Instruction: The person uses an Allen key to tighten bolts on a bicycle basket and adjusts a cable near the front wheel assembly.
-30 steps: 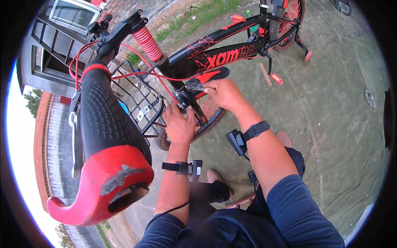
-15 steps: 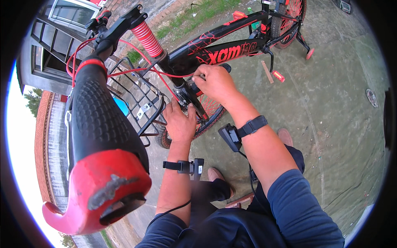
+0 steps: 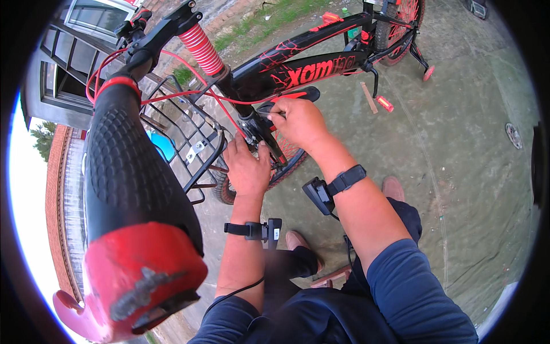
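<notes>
A black-and-red bicycle (image 3: 309,73) stands before me, its grip (image 3: 126,166) large in the left foreground. My right hand (image 3: 295,123) is closed on a thin metal tool (image 3: 266,113) at the front fork (image 3: 270,144), just below the red cables (image 3: 223,109). My left hand (image 3: 247,166) is lower, fingers apart with the tips at the fork's brake area, beside the black wire basket (image 3: 203,163). What its fingertips touch is too small to make out. A black-and-red mudguard (image 3: 306,94) lies behind my right hand.
A blue object (image 3: 160,143) shows behind the basket. On the ground are a wooden strip (image 3: 369,97) and a small metal disc (image 3: 514,135). A pedal (image 3: 385,103) hangs near the strip. A window (image 3: 103,28) and a wall (image 3: 71,200) stand at the left.
My right hand has risen, then dropped slightly, staying at the fork with the tool. The handlebar grip has shifted left in the picture. My left hand stays by the fork.
</notes>
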Demonstrator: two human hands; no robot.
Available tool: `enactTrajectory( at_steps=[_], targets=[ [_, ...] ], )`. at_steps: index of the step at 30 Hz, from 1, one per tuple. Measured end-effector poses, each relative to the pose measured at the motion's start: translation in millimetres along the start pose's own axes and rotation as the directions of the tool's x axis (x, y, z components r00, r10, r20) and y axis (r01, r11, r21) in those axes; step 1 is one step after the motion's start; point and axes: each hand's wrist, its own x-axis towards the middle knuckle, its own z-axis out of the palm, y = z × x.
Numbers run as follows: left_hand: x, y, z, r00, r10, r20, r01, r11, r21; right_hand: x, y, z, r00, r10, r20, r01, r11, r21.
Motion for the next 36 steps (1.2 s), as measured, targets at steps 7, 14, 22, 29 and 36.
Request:
enactTrajectory(
  at_steps=[7,14,22,29,36],
  targets=[
    [3,2,-5,0.984,-0.087,0.153,0.083,0.996,0.030,-13,-2,1,0.977,0.201,0.066,-0.195,0.977,-0.089],
    [3,4,-7,0.983,-0.088,0.159,0.088,0.996,0.007,-23,16,23,0.944,0.277,0.178,-0.227,0.940,-0.256],
    [3,3,-3,0.990,-0.077,0.121,0.076,0.997,0.017,-28,21,21,0.988,0.099,0.120,-0.059,0.953,-0.296],
    [1,2,-1,0.998,-0.029,0.054,0.029,1.000,0.002,-30,12,18,0.969,0.189,0.158,-0.148,0.959,-0.242],
    [2,1,1,1.000,0.013,0.028,-0.014,1.000,0.027,-32,21,22,0.972,0.194,0.132,-0.173,0.972,-0.158]
  ],
)
